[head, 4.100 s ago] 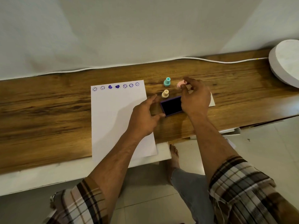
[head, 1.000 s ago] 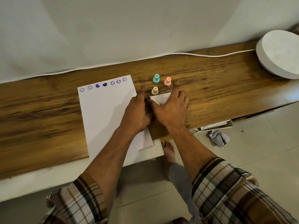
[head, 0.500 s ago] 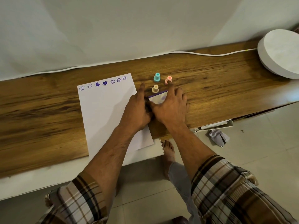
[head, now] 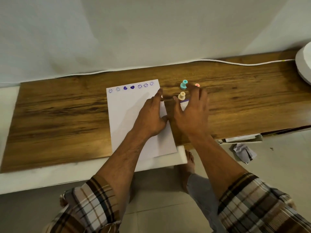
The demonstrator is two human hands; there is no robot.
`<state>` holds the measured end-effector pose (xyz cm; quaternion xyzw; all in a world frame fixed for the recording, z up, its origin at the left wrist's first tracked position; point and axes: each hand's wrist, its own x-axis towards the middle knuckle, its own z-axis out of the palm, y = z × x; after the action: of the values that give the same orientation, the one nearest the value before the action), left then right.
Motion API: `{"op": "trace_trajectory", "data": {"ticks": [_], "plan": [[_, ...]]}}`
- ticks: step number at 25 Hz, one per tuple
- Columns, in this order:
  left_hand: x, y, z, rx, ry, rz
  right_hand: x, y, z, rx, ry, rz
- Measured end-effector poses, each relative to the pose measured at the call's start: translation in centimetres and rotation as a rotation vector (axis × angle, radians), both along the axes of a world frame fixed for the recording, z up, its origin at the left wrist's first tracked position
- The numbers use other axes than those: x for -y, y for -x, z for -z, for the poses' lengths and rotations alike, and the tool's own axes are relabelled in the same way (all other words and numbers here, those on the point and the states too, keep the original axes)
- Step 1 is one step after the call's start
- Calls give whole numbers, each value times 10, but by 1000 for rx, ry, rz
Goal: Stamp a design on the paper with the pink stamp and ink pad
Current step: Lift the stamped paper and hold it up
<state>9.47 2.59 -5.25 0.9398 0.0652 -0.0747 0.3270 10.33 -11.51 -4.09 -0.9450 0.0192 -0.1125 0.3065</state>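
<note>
A white paper [head: 127,115] lies on the wooden table [head: 58,115], with a row of purple stamped faces and hearts along its far edge. My left hand [head: 151,118] rests flat on the paper's right edge, fingers apart. My right hand [head: 190,115] is spread over the ink pad [head: 184,102], of which only a purple-edged corner shows. Its fingertips reach the pink stamp [head: 197,85], which stands upright and half hidden behind them. Neither hand holds anything.
A teal stamp [head: 183,84] and a cream stamp [head: 182,96] stand just left of the pink one. A white cable [head: 235,63] runs along the table's back, and a round white object [head: 304,68] sits far right. Crumpled paper [head: 244,152] lies on the floor.
Four seconds ago the ink pad lay open and my right hand held the pink stamp. The stamp now stands on the table, the pad is covered, and my right fingers have stretched toward the stamp.
</note>
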Motion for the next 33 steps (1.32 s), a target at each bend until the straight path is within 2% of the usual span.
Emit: {"op": "trace_trajectory", "data": {"ticks": [2,5,8,11,15,18,20,22,23,24,28,30,33], "plan": [[-21,5,-4,58,-16,-74,-22,9,-1,39,-33,-178],[-54,17,-6,85,-191,-208,-53,26,8,-99,96,-347],[-76,28,-5,-135,-372,-359,-64,33,21,-220,268,-401],[-82,35,-3,-285,-321,-359,-67,34,27,-237,309,-382],[-75,40,-3,-187,-266,-325,-71,31,29,-245,315,-374],[-68,41,-7,-39,-62,-432,-72,30,30,-249,322,-388],[-74,35,-12,-21,180,-657,-71,31,29,-259,292,-387],[-93,28,-18,-61,539,-888,-71,31,29,-280,248,-365],[-104,27,-18,-72,707,-937,-71,30,29,-286,232,-361],[-113,29,-16,-71,768,-951,-71,30,29,-290,216,-364],[-120,40,-12,91,439,-878,-70,24,24,-284,85,-336],[-120,38,-7,116,524,-905,-70,20,21,-246,15,-249],[-126,34,-3,90,785,-989,-68,10,14,-291,-204,-110]]}}
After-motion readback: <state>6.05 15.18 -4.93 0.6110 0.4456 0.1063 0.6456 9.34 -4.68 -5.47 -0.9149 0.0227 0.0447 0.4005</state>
